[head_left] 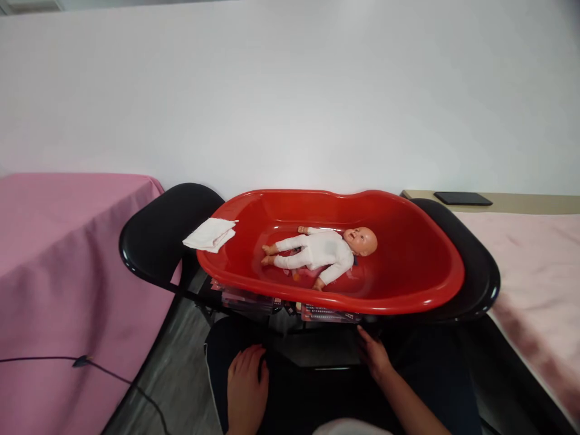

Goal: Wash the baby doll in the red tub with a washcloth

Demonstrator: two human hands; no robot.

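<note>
Two hands sit low in my view and neither grips anything: my left hand [246, 386] lies flat and open on my dark-trousered lap, and my right hand [373, 356] rests open, fingers loosely stretched toward the underside of the red tub [410, 284] without touching it. I judge this as the point before any handling has started. The baby doll [319, 251] lies on its back in the middle of the tub, head toward my right, dressed in a soft white suit with a hard, glossy plastic head. The tub is smooth moulded plastic, an oval with a rolled rim, resting across two shiny black chairs [156, 241]. A folded white cloth [211, 234] straddles its left rim. Reaching the doll would call for both hands to rise over the near rim.
</note>
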